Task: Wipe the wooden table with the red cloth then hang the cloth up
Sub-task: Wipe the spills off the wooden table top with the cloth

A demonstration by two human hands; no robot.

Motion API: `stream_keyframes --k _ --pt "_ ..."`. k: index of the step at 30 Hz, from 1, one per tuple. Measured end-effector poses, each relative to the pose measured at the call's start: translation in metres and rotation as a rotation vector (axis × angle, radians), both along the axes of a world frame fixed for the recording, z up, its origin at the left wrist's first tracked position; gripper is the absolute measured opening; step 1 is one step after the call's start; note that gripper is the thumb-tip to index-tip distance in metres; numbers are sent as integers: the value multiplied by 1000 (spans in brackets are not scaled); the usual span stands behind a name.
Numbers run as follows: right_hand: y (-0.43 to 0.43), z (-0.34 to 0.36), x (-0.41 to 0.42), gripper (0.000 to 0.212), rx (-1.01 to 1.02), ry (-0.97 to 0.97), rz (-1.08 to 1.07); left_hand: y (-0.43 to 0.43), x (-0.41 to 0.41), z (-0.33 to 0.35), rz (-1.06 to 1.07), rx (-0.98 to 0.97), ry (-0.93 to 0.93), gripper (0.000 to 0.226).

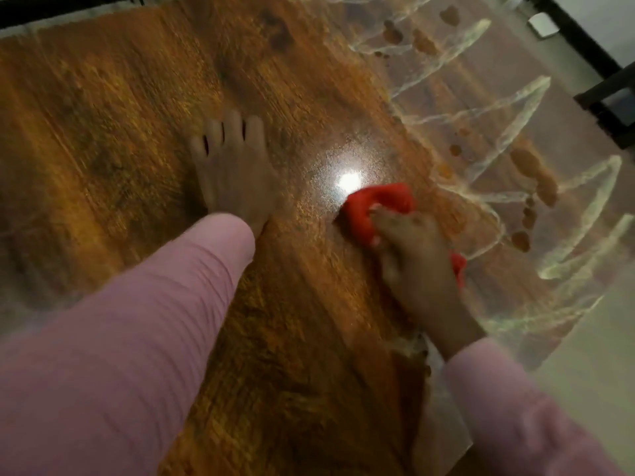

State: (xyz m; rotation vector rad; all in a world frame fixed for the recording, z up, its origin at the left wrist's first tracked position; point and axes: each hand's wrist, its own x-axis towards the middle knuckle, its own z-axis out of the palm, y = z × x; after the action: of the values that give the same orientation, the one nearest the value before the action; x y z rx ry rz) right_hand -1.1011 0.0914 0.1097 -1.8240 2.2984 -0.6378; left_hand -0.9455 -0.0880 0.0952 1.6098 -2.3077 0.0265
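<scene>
The wooden table [120, 115] fills most of the head view, its brown grain shiny under a light glare. My right hand [415, 259] grips the bunched red cloth [378, 207] and holds it down on the tabletop right of centre; a bit of the cloth shows behind my palm. My left hand [232, 173] lies flat on the wood with straight fingers, left of the cloth and apart from it. Both arms wear pink sleeves. The frame is motion-blurred.
Foamy wet streaks [508, 118] zigzag across the table's right side, with several brown droplets [534, 173] among them. Beyond the right edge are a pale floor [591, 355] and a dark piece of furniture [611, 104]. A dark bar runs along the far left edge.
</scene>
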Motion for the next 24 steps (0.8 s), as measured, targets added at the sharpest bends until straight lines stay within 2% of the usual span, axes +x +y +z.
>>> stream_keyframes --k 2,5,7,10,13,19,21,24 --pt "-14 3 -30 33 39 9 -160 30 2 2 10 23 58 25" --pt "-16 4 -24 34 39 -2 -216 81 3 3 -17 80 119 24" --pt "3 4 2 35 30 -40 -157 106 -3 3 -38 125 145 27" --pt "48 2 41 30 3 -70 44 119 -10 1 -61 155 125 28" --pt "63 1 32 29 6 -48 181 118 -8 -2 -66 150 123 30" --pt "35 9 -50 32 53 -29 -148 120 -9 -3 -76 125 80 23" --pt "37 8 -44 32 47 -40 -173 119 -10 -3 -79 125 74 25" --pt "63 5 -4 31 37 -86 -90 118 -11 -2 -75 140 38 32"
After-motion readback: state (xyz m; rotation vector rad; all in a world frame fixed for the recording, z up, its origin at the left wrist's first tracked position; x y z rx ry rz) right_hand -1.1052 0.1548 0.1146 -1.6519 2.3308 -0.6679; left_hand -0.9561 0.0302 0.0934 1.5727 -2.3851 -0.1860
